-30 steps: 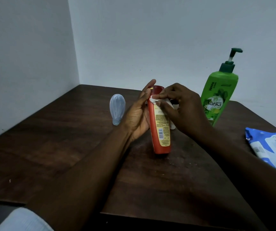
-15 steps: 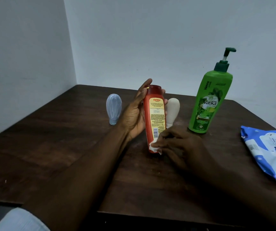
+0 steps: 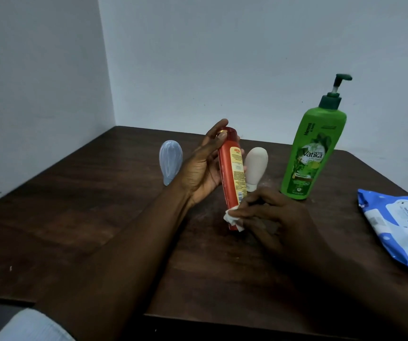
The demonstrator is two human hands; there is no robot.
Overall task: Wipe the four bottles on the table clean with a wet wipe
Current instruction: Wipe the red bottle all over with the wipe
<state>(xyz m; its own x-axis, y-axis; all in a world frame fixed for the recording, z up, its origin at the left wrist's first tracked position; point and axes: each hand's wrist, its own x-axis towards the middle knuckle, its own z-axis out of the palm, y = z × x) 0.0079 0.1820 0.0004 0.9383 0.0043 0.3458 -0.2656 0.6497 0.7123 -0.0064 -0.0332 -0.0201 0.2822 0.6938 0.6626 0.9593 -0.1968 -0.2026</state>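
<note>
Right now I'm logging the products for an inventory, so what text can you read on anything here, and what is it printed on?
"Vatika": front label of the tall green pump bottle.
"Henna": vertical print on that bottle's shoulder; smaller lines below are blurred.
"mee mee": blue patch on the blue-and-white wet wipe pack; its other print is unreadable.
Red bottle with yellow label, in the left hand: red heading, fine print and barcode too small to read.

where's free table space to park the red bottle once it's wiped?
Bare wood: the wide stretch left of the pale blue squeeze bottle, out to the dark wooden table edge, and the near strip in front of both forearms. Crowded: the middle, where the left hand holds the red bottle beside the cream tube and green pump bottle; the blue wipes pack fills the right.
</note>
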